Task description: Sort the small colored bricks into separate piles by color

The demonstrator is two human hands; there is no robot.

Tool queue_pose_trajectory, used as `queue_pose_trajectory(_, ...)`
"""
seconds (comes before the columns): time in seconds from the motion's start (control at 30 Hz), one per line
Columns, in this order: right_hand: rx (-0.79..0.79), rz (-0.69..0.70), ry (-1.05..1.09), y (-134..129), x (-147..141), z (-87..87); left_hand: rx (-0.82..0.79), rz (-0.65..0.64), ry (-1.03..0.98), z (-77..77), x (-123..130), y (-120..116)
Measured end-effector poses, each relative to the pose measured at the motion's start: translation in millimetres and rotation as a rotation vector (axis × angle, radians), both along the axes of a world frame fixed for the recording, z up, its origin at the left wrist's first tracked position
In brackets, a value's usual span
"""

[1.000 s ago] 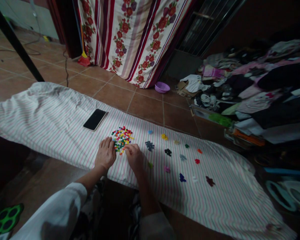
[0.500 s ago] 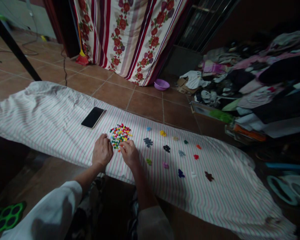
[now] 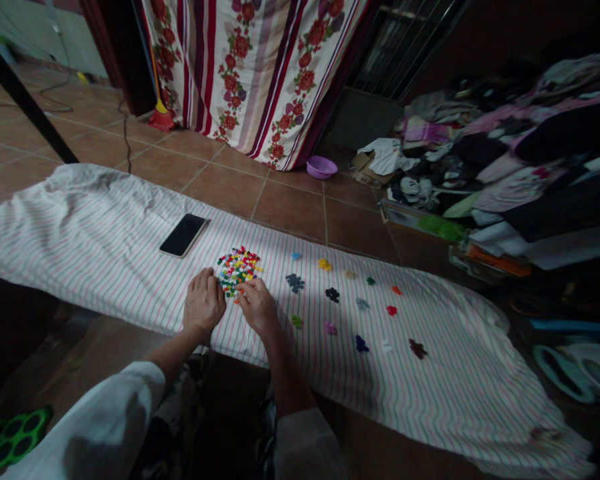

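Observation:
A mixed pile of small coloured beads (image 3: 240, 260) lies on a striped cloth (image 3: 130, 280). My left hand (image 3: 203, 301) rests at the pile's near left edge, palm down, its fingers lying flat. At the near right side of the beads my right hand (image 3: 257, 305) has thumb and forefinger drawn together in a pinch; whatever is between the tips is too small to make out. Right of it sit little one-colour groups, among them dark grey beads (image 3: 295, 283), yellow beads (image 3: 325, 265), black beads (image 3: 333, 294), lime green beads (image 3: 297, 322) and brown beads (image 3: 418, 349).
A phone (image 3: 183, 235) lies on the cloth left of the pile. Beyond the cloth's far edge are a purple basin (image 3: 321, 168) on the tiled floor, a floral curtain (image 3: 260, 80) and a red broom (image 3: 161, 119). Heaped clothes (image 3: 505, 153) stand at the right.
My right hand has shifted very slightly at the pile's edge, still pinched. The left hand stays in place. The whole view has tilted a little.

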State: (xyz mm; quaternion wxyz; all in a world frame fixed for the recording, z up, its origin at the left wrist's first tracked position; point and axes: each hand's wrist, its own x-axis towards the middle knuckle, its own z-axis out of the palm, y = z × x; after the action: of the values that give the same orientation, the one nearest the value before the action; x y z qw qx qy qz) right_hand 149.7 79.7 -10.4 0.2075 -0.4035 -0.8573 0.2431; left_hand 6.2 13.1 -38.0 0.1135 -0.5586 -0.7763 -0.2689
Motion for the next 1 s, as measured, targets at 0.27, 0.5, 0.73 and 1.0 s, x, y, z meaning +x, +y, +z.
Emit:
queue_pose_trajectory(0.27,-0.013,-0.005,-0.023,-0.2,-1.6,0.5,-0.037,-0.010,0.042,2.7,-0.3,-0.5)
queue_pose_trajectory(0.5,-0.018,0.020,-0.060,1.9,-2.5,1.2,-0.053,-0.025,0.053,5.4,0.4,-0.4)
queue_pose_trajectory(0.73,-0.011,0.029,-0.089,0.0,-3.6,6.8,-0.049,-0.041,0.013,4.7,-0.2,-1.0)
queue_pose_trajectory(1.0,0.022,0.047,-0.079,0.7,-5.5,3.6,-0.033,-0.038,0.030,4.0,0.6,-0.3)
